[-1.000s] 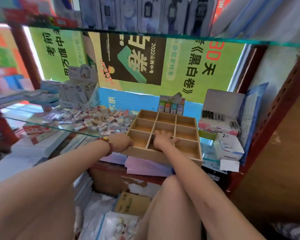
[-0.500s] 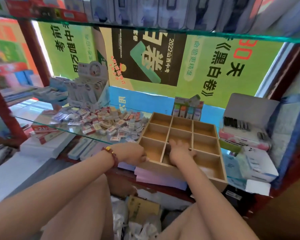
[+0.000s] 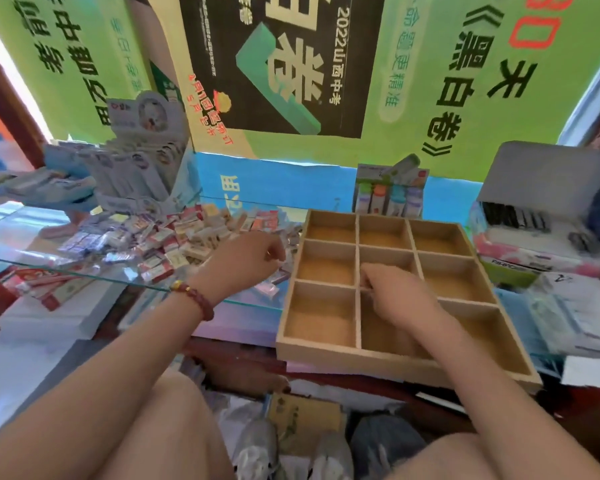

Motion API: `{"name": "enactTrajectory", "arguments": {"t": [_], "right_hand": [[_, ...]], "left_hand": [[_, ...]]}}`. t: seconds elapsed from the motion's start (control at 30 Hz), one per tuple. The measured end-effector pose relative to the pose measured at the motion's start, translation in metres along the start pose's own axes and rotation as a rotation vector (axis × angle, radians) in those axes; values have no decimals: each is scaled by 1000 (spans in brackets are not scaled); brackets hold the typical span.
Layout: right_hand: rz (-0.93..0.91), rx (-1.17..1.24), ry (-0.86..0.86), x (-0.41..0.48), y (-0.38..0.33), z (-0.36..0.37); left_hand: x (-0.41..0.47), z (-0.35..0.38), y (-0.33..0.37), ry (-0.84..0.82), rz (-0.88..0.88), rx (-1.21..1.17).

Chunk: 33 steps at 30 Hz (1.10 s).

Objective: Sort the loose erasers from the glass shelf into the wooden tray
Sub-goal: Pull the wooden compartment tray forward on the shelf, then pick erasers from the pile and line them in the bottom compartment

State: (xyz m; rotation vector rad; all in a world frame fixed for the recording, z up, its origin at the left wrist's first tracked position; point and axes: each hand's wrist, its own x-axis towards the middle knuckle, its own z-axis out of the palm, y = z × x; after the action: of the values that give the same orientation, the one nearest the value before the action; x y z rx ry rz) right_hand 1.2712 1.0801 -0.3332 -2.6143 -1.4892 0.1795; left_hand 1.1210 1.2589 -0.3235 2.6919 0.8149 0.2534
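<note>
A wooden tray point(image 3: 361, 362) with a three-by-three grid of compartments sits at the right end of the glass shelf point(image 3: 118, 277); the compartments I can see hold nothing. A heap of small wrapped erasers point(image 3: 174, 240) lies on the glass to its left. My left hand point(image 3: 246, 261), with a bead bracelet at the wrist, hovers over the heap's right edge just beside the tray. Its fingers curl downward, and what they touch is hidden. My right hand point(image 3: 399, 296) lies inside the tray, fingers curled on the divider in front of the centre compartment.
A cardboard display box of small packs point(image 3: 142, 161) stands behind the heap. A pack of coloured bottles point(image 3: 390, 192) stands behind the tray. An open box of dark pens point(image 3: 534, 216) and white packets point(image 3: 568, 306) crowd the right. Books lie under the glass.
My left hand has left the tray's left wall and moved up onto the edge of the eraser heap. My right hand stays on the tray's divider. The view has come closer.
</note>
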Motion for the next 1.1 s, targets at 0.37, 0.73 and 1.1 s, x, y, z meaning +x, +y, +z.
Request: {"name": "enactTrajectory", "arguments": {"t": [0.37,0.73,1.1], "right_hand": [[112,-141,-31,-11,-12,-13],[-139,159,304,19,-72,-2],[-5,-73,276,75,-107,42]], "left_hand": [[-11,28,-37,-160,143,174],[-17,31,-48,164,-11,-467],[-35,28,-32,222,-456,-1211]]}}
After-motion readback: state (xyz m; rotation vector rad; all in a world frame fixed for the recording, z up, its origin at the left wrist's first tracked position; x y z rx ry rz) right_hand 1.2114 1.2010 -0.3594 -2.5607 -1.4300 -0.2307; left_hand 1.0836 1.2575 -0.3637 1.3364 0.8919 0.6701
